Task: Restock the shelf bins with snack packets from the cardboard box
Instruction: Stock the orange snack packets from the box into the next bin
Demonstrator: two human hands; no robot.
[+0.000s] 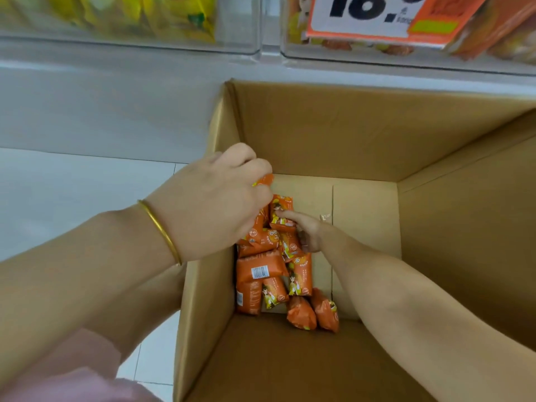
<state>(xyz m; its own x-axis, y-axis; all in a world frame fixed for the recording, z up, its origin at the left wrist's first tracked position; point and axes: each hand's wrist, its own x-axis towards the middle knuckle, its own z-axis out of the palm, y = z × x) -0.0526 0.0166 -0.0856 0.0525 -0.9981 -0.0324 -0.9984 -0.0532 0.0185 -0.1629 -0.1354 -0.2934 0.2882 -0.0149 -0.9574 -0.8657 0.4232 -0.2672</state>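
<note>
While I watch the head view: open brown cardboard box [333,132] below clear plastic shelf bins [240,30].
Left hand [214,198]: curled round one small orange snack packet [263,180] at the box's left wall.
Right hand [309,232]: deep inside, pinching a second orange packet [282,210] atop the loose orange pile [261,269].

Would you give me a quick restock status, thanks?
Left grip holds an orange foil snack packet. Right grip pinches second orange packet inside brown cardboard box. No obstruction seen.

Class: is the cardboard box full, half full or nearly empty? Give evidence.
Nearly empty. The cardboard box holds one low cluster of orange snack packets at its left wall; bare floor shows beside them.
</note>
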